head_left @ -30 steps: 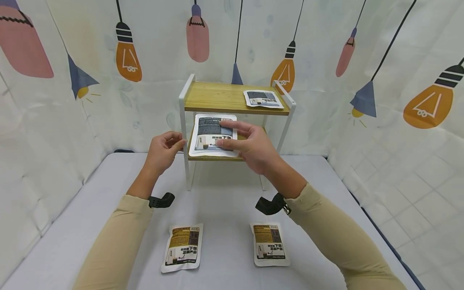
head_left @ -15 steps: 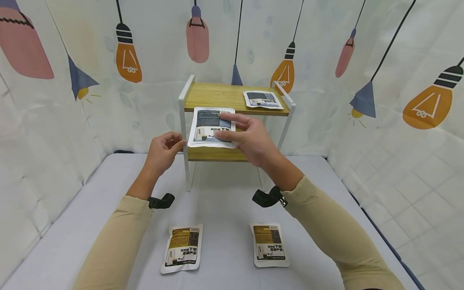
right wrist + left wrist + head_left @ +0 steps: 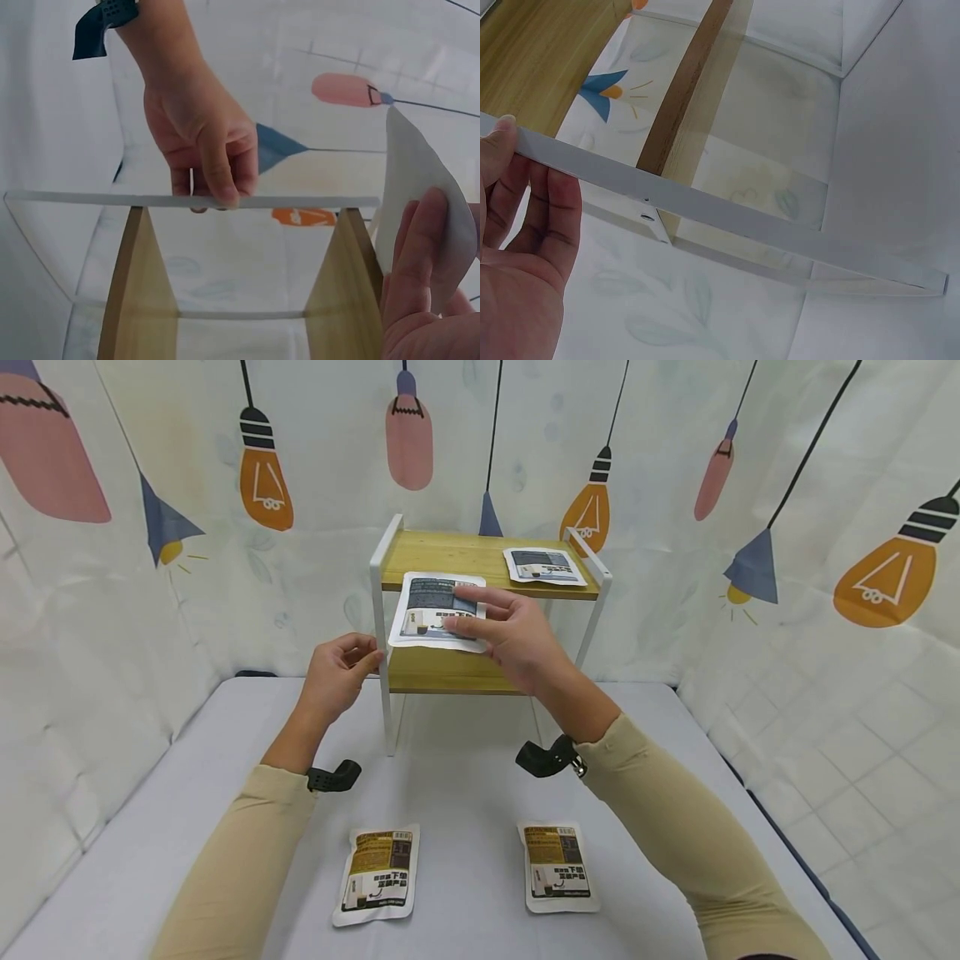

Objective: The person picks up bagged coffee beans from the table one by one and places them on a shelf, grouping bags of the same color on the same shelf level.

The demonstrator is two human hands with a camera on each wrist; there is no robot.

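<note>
Head view: the right hand point(image 3: 517, 639) holds a flat white pouch point(image 3: 435, 610) with a dark upper panel and a pale printed lower part. Its fingers point(image 3: 474, 598) lie along the top face, the thumb against the near right part, so the pouch is pinched. It hangs nearly level in front of the rack point(image 3: 483, 610), between the two wooden shelves, near the left post point(image 3: 381, 635). The left hand point(image 3: 337, 672) grips that white post with curled fingers. A second pouch point(image 3: 543, 566) lies on the top shelf's right end. Two brown-labelled pouches point(image 3: 377, 872) point(image 3: 558, 866) lie on the grey bench point(image 3: 465, 793) near the sleeves.

Left wrist view: the left hand point(image 3: 517, 247) has its fingers point(image 3: 559, 210) behind the white post point(image 3: 727, 217) and the thumb over its front, closed round it.

Right wrist view: the pouch point(image 3: 420, 195) shows edge-on, white and slightly bowed, pinched by the right hand's point(image 3: 427, 300) thumb. Across the rack, the left hand point(image 3: 202, 142) wraps the post point(image 3: 187, 200).
</note>
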